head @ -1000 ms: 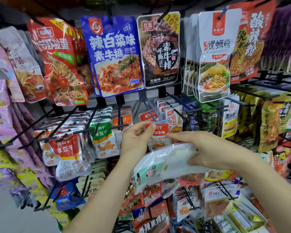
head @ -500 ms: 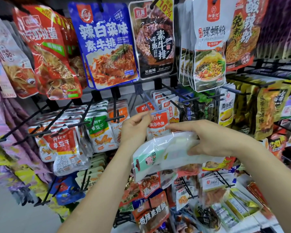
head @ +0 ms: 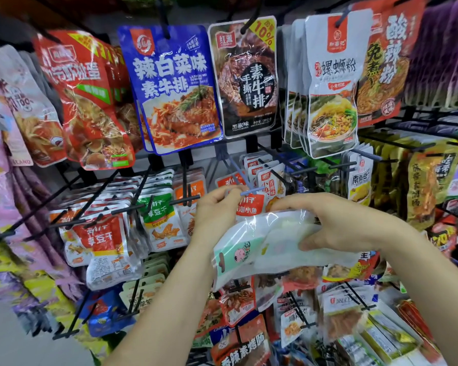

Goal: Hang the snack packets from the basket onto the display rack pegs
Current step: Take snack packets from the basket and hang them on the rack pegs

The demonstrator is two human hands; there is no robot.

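Right hand [head: 336, 223] grips a white packet [head: 265, 244] w/ a green end & a cartoon face. Fingers are curled over its top edge, thumb pressed under it. The packet is held off the rack [head: 251, 143], tilted, green end down-left, just below the middle row. Can't tell if it's one packet or a few stacked.

Left hand [head: 217, 210] is up at the tip of a blue peg [head: 238, 173]. Thumb & fingers are curled, pinching the top of a small red packet [head: 250, 206] right at the peg tip. Can't tell if its hole is on the peg. Similar small packets [head: 270, 178] hang further back on that peg.

Around: top row has a big blue packet [head: 169, 88], a dark packet [head: 246, 75] & white noodle packets [head: 331, 85], all hanging just above the hands. A big red packet [head: 82, 101] is to the left. Left of the hands, green-label packets [head: 159, 215] & red-label ones [head: 98, 236] hang on black pegs [head: 154, 204] that stick out toward the camera. Yellow-brown packets [head: 423, 180] are to the right. The white packet & both forearms hide part of the lower row; orange packets [head: 238, 299] show beneath.
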